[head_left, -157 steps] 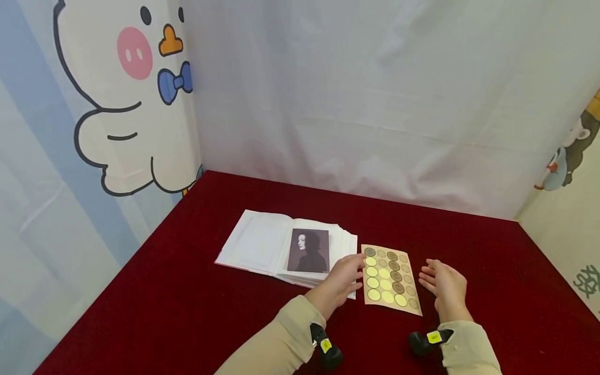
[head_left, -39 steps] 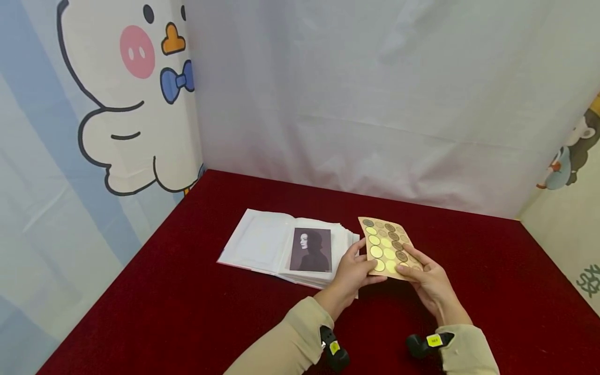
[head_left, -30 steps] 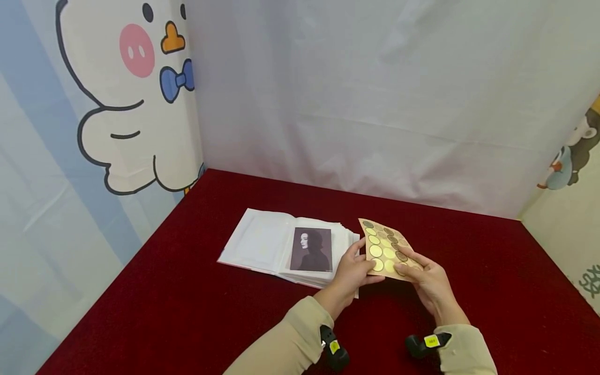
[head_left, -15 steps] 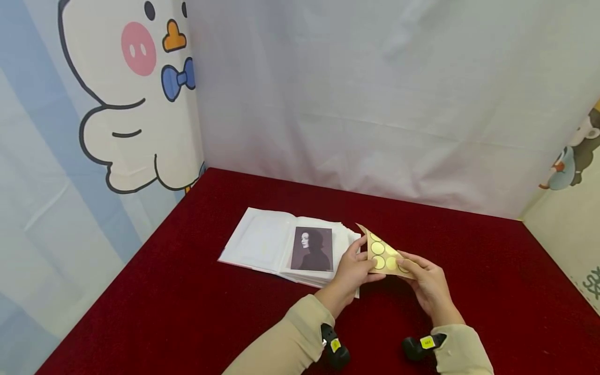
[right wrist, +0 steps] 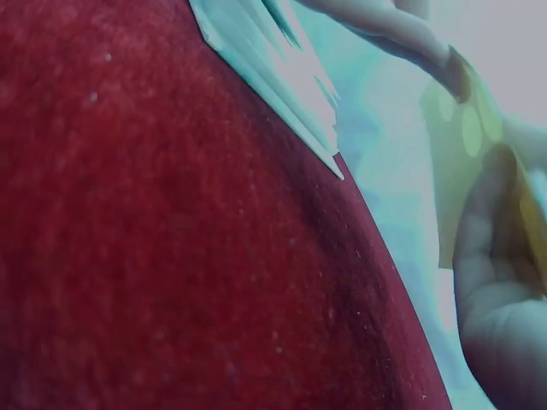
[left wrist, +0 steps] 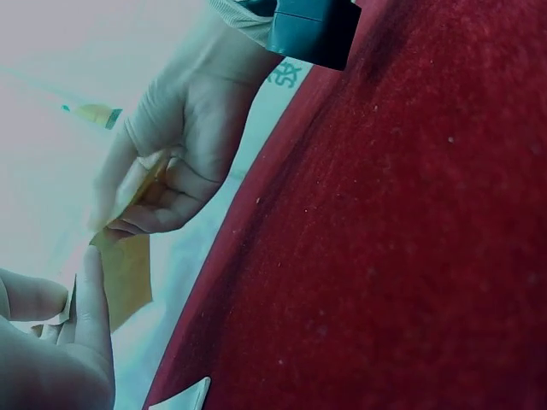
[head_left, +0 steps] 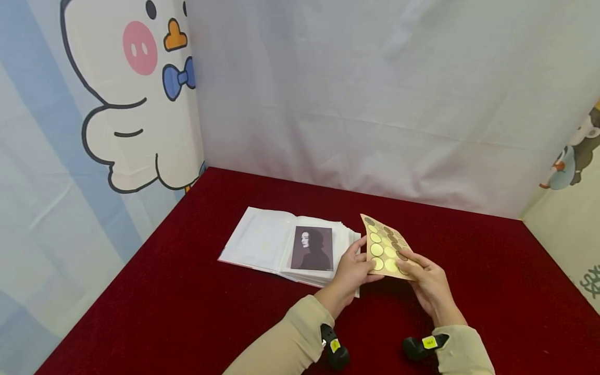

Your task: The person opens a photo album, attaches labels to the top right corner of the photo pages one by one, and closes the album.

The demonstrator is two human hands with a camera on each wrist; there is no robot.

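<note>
Both hands hold a tan sheet of round stickers (head_left: 385,245) raised above the red table, just right of an open photo album (head_left: 262,245). My left hand (head_left: 347,276) pinches its lower left corner, thumb on the front. At the lower right, my right hand (head_left: 433,286) pinches the sheet between thumb and fingers. Some circles look bright yellow, others dark or tan. In the left wrist view the sheet (left wrist: 128,273) spans both hands. The right wrist view shows it curving near the right hand (right wrist: 504,325).
A dark portrait photo (head_left: 312,249) lies on the album's right page. Red cloth (head_left: 187,302) covers the table. A pale curtain (head_left: 365,94) hangs behind, with a cartoon-printed curtain (head_left: 126,114) at left.
Earlier the sticker sheet lay on the table between two open hands. Both hands have since lifted it. Half a second ago its upper right was bent back; now it stands flatter.
</note>
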